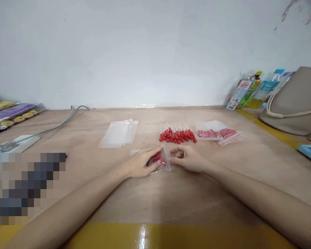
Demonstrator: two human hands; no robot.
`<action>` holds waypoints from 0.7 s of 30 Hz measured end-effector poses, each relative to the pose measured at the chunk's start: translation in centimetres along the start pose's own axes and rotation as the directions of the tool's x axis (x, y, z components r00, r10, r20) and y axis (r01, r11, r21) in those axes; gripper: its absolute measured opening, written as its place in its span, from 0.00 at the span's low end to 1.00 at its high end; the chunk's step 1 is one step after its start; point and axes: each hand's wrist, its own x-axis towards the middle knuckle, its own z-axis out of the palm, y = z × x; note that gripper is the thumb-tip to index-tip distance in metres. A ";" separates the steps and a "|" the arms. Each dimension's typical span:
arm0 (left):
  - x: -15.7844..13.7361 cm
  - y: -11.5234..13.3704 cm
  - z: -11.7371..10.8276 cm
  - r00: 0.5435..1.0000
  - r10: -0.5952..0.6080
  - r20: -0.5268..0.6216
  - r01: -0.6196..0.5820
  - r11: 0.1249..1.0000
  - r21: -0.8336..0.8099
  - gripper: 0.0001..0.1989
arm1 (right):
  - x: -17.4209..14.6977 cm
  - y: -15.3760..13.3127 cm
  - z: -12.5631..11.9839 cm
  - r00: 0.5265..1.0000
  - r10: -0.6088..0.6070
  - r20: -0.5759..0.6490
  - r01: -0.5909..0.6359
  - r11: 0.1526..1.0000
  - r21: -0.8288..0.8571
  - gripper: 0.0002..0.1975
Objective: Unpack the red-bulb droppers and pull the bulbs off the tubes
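A clear zip bag (168,159) with red-tipped sticks inside lies flat on the table in front of me. My left hand (140,163) grips it from the left, fingers along the far side and thumb along the near side of the red tips. At the bag's right end, by the zip strip, my right hand (190,159) has its fingers curled and its thumb and fingertip on the edge. Just beyond is a loose pile of white sticks with red tips (178,135). Filled zip bags (209,134) overlap to its right, and flat, unfilled zip bags (118,134) lie to the left.
A power strip (28,142) with a grey cable (58,124) and yellow and purple packs (15,112) are at the left. Drink containers (239,95) and a grey-beige bag (295,97) stand at the right by the wall. Yellow tape (184,237) runs along the near edge.
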 end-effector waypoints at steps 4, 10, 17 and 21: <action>0.1 0.2 -0.1 0.992 -0.094 -0.084 0.102 0.990 0.096 0.25 | 0.0 -1.1 0.1 0.996 -0.022 0.086 0.017 0.998 0.055 0.13; 0.7 -0.2 0.2 0.992 -0.001 -0.129 0.014 0.995 0.100 0.16 | 0.2 -1.6 1.8 0.998 -0.029 -0.051 0.033 0.996 0.078 0.08; 1.2 -1.4 0.2 0.988 0.113 -0.101 -0.107 0.992 0.069 0.12 | -0.2 -0.8 2.7 0.964 -0.222 -0.146 0.225 0.974 0.000 0.06; 1.2 -1.7 0.3 0.977 0.160 -0.144 -0.145 0.984 0.105 0.11 | -0.4 -0.7 2.1 0.874 -0.459 -0.156 0.423 0.880 -0.217 0.07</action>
